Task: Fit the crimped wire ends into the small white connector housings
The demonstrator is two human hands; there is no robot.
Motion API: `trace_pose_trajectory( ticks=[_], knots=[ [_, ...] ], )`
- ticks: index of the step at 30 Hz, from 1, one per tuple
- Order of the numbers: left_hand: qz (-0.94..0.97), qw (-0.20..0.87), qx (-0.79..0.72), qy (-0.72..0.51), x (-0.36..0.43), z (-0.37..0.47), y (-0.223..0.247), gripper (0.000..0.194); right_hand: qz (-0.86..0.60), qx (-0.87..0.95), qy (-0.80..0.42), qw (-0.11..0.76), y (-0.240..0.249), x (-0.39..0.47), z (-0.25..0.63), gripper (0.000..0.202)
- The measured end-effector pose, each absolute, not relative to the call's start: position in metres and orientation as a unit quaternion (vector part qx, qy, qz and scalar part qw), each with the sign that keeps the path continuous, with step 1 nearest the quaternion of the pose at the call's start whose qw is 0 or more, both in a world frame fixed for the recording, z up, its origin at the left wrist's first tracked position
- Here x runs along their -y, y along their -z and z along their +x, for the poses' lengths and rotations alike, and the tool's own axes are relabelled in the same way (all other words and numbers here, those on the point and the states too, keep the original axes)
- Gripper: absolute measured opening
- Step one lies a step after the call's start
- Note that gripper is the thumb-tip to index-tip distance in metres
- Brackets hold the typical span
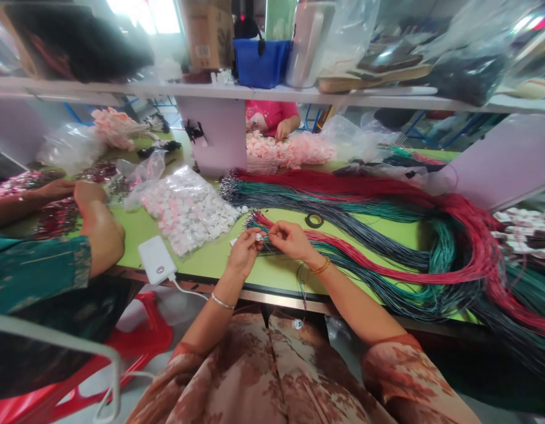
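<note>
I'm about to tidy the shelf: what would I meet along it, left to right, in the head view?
Cardboard box → blue basket → pale pitcher → flat brown item → dark plastic bag.

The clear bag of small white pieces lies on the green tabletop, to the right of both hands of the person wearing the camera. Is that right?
Not quite. The clear bag of small white pieces does lie on the green tabletop, but the head view shows it to the left of both the left hand and right hand.

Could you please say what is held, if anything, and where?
The left hand holds a white piece, apparently by one side; whether the right hand holds anything is unclear.
</note>
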State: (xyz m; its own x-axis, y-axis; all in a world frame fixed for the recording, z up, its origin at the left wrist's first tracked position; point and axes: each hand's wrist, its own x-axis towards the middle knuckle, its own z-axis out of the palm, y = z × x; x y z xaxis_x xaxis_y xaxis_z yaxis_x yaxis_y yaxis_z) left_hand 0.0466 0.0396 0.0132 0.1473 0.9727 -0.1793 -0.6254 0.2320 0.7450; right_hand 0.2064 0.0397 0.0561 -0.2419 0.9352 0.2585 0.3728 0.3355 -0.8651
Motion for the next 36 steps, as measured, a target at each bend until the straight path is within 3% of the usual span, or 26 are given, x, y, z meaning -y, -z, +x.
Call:
trace_pose_trajectory(
  ticks=[13, 26, 29, 32, 34, 36],
  knots=[
    [0.315, 0.673, -0.377, -0.553, -0.031, 0.056, -0.011, 0.028, -0.439, 0.786, -0.235, 0.366, -0.041, -0.033, 0.209, 0.009],
    [0.34, 0.635, -0.424, -0.55, -0.029, 0.061, -0.006, 0.032, -0.464, 0.779, -0.249, 0.339, -0.036, -0.03, 0.21, 0.018],
    [0.417, 0.559, -0.456, -0.552, -0.018, 0.062, -0.009, 0.027, -0.456, 0.776, -0.289, 0.327, -0.039, -0.033, 0.216, 0.018],
    [0.575, 0.39, -0.444, -0.566, 0.011, 0.066, -0.018, 0.02, -0.442, 0.737, -0.367, 0.356, -0.048, -0.04, 0.228, 0.023],
    [0.738, 0.311, -0.325, -0.504, 0.037, 0.074, -0.023, 0.02, -0.443, 0.723, -0.385, 0.364, -0.053, -0.045, 0.232, 0.025],
    [0.876, 0.286, -0.161, -0.354, 0.06, 0.083, -0.025, 0.023, -0.425, 0.754, -0.385, 0.321, -0.052, -0.046, 0.228, 0.022]
  ],
)
